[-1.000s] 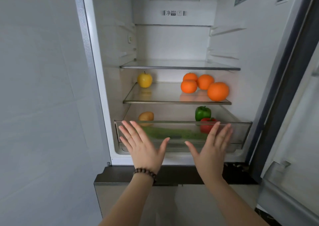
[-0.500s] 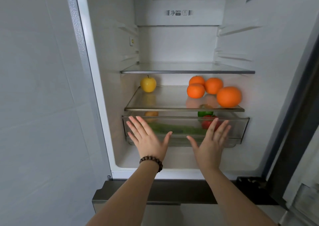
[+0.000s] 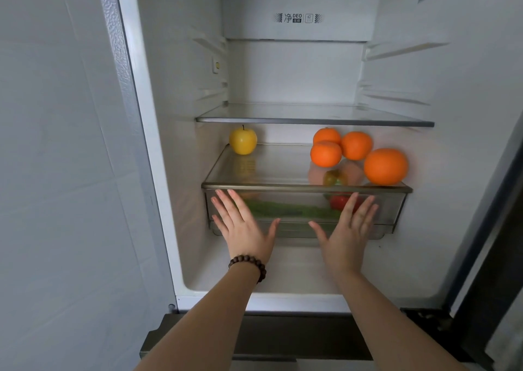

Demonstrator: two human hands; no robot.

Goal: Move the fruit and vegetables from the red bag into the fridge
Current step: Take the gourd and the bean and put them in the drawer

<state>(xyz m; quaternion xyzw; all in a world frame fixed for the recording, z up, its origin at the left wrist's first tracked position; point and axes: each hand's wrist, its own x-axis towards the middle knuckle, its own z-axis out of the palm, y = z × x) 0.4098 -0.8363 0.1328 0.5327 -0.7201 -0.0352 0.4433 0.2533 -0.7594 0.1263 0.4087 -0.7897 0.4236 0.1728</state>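
The fruit and vegetables were all inside the fridge (image 3: 175, 172) when I checked the head view, and the clear drawer (image 3: 393, 206) holding the vegetables had gone further in than half a second before: its front now sat almost under the lip of the glass shelf (image 3: 271, 185) above it, where a second earlier it had stuck well out. My left hand (image 3: 243, 230) lay flat against the drawer front near its left end, fingers straight and spread, gripping nothing. My right hand (image 3: 346, 233) lay the same way near the drawer's right half, palm on the front, fingers straight, holding nothing. Both had travelled deeper into the fridge with the drawer. A dark bead bracelet (image 3: 249, 266) ringed the left wrist, just below the drawer.

Through the drawer front I saw a long green vegetable (image 3: 291, 209) lying between my two hands, and a red pepper (image 3: 339, 202) touching my right fingertips' side of the wall. A green pepper (image 3: 332, 178) showed only dimly through the glass shelf; earlier it stood in plain sight.

On the shelf directly above the drawer sat a yellow apple (image 3: 243, 141) at the back left, three smaller oranges (image 3: 327, 154) clustered at the back right, and one larger orange (image 3: 385, 166) at the front right. The upper shelf (image 3: 311, 120), higher above the drawer, was unchanged.
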